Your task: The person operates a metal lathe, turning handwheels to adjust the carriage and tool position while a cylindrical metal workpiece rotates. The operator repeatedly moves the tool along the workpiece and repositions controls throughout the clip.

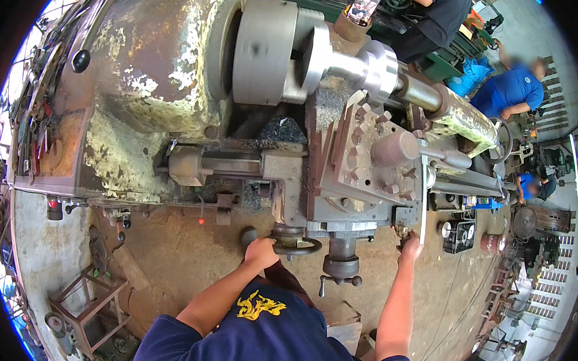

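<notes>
A large metal lathe stands before me. My left hand (pixel 263 252) is closed round the rim of its dark handwheel (pixel 306 248), beside the round knob (pixel 248 234). My right hand (pixel 409 247) is closed at the lower end of a long, thin pale bar (pixel 424 202), next to a small fitting on the carriage; its fingertips are partly hidden. Above the hands sits the tool post (pixel 370 156) with several bolts and a handled clamp (pixel 397 149). The chuck (pixel 265 52) holds a shiny stepped metal workpiece (pixel 346 66), supported at its right end by the tailstock (pixel 465 118).
A crank handle (pixel 342 270) juts out between my arms. Tools (pixel 37 105) lie on the headstock's left. A phone (pixel 362 8) stands behind the workpiece. A metal frame (pixel 89 307) is low left, a black crate (pixel 458 236) right. Other people work beyond, one in blue (pixel 512 88).
</notes>
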`<state>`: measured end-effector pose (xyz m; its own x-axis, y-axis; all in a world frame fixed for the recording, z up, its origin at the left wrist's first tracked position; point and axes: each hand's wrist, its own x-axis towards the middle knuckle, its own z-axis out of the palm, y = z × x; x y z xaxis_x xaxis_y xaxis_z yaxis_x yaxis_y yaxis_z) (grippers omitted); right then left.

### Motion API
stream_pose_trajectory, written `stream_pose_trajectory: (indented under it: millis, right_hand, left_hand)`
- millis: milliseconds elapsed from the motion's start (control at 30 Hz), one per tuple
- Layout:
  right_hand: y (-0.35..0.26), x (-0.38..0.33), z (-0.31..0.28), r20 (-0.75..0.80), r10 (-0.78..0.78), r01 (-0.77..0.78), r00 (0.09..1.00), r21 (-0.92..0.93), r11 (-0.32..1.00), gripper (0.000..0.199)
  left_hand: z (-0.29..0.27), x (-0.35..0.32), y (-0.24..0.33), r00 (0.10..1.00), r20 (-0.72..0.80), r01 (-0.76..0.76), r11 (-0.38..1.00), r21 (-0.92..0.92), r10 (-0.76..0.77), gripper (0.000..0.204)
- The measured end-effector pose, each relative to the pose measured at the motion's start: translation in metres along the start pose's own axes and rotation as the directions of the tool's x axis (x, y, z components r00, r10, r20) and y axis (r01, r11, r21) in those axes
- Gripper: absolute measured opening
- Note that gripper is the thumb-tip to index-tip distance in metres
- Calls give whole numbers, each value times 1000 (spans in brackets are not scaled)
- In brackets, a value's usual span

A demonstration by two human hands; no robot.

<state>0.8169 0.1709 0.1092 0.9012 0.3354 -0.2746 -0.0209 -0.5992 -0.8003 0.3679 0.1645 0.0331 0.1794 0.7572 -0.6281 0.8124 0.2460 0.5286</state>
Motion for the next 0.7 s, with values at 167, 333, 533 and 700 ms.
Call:
stream_pose_trajectory:
  millis: [167,333,533,700]
  right_hand:
    - [-3,-2,0,11,-10,10,1000,-1,1000,28]
    - [-5,-1,2,29,7,-7,1000,3,1000,29]
    - [-3,-2,0,18,-23,23,1000,4,1000,28]
    - [-4,0,-1,43,9,-12,999,57,998,31]
  left_hand:
    - [-1,3,-8,998,8,-57,998,10,57,41]
    - [-3,2,-3,999,37,-22,998,65,20,42]
    - [-2,1,-6,998,10,-59,998,32,59,41]
    - [2,4,-9,998,15,-61,998,18,60,43]
